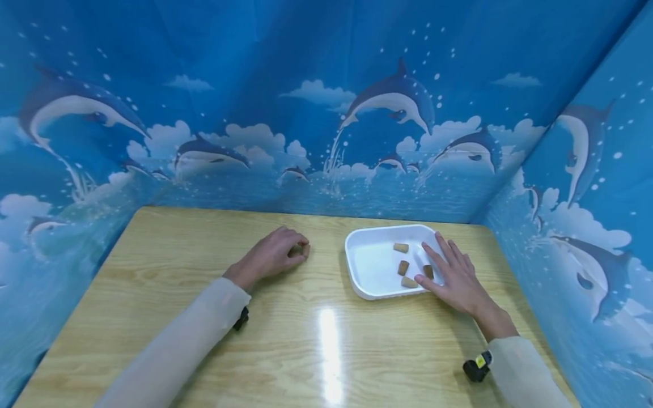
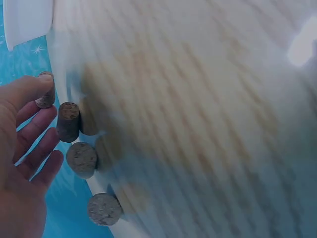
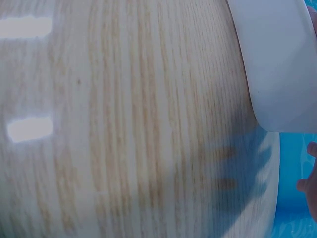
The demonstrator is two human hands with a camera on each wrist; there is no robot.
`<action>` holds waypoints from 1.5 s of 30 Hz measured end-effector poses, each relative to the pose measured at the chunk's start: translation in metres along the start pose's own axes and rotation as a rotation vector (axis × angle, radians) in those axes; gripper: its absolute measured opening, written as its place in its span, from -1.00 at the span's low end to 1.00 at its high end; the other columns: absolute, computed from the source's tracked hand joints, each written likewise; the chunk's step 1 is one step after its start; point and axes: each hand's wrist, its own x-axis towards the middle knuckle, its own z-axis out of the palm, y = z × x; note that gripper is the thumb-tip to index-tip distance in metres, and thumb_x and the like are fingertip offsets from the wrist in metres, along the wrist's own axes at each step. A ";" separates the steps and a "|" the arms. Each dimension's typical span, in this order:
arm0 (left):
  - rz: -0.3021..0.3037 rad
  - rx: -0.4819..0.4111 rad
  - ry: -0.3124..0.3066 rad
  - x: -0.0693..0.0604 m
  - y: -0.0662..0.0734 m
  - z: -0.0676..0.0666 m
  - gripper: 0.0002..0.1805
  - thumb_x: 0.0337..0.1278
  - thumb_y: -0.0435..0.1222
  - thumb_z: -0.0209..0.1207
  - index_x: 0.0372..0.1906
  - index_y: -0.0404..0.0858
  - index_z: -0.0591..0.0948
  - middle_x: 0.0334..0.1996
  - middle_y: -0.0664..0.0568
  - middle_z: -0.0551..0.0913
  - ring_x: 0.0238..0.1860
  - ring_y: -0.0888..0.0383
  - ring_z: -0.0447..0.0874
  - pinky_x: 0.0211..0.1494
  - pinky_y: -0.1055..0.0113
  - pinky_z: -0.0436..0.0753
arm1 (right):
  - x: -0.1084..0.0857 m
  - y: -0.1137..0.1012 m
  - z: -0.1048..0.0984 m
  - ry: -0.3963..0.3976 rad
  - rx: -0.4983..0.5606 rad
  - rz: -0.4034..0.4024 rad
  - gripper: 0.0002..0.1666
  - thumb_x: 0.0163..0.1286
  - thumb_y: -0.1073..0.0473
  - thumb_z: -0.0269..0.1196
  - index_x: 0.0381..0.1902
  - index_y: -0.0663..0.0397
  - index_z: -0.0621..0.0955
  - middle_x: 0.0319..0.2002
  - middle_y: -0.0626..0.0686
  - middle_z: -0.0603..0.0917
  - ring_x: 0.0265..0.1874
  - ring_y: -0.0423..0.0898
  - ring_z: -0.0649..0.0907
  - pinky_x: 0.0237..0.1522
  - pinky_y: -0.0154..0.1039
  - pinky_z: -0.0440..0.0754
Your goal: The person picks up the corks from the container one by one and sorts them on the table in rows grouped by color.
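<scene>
Your left grip (image 1: pixel 275 254) pinches one grainy, cylindrical cork (image 2: pixel 46 99); right grip (image 1: pixel 456 280), fingers spread, overhangs round-cornered white tray (image 1: pixel 374 258): four corks (image 1: pixel 403 267) inside.

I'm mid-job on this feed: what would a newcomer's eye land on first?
Probably the bright blue dolphin-print backdrop, filling the head view beyond the pale wooden table. Next, right of centre, the white rectangular plastic tray, with small brown cork stoppers inside and the right hand spread over its right side. The left wrist view shows the left hand pinching another cork, with three more corks alongside.
</scene>
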 end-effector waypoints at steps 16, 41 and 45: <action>0.011 0.059 0.016 -0.003 -0.007 0.012 -0.77 0.54 -0.19 0.34 0.15 -0.12 0.76 -0.03 0.08 0.80 0.04 0.07 0.69 0.39 0.01 0.66 | -0.001 0.000 -0.001 -0.004 0.006 0.005 0.11 0.54 -0.48 0.18 0.80 -0.15 0.10 0.82 0.16 -0.24 0.73 0.49 -0.09 0.53 0.76 -0.11; 0.041 0.021 0.018 0.000 -0.006 0.013 -0.87 0.52 -0.27 0.34 -0.21 0.04 0.69 -0.31 0.22 0.66 -0.22 0.18 0.50 0.08 0.11 0.59 | -0.001 -0.001 -0.002 0.016 0.015 -0.013 0.09 0.53 -0.44 0.22 0.79 -0.13 0.15 0.82 0.17 -0.19 0.73 0.49 -0.06 0.53 0.75 -0.07; 0.039 0.007 0.012 0.000 -0.006 0.014 -0.88 0.51 -0.29 0.34 -0.21 0.02 0.70 -0.31 0.21 0.67 -0.22 0.17 0.50 0.11 0.11 0.58 | -0.001 -0.001 -0.002 0.009 0.010 -0.010 0.09 0.54 -0.45 0.20 0.79 -0.13 0.14 0.82 0.16 -0.21 0.73 0.49 -0.07 0.54 0.74 -0.08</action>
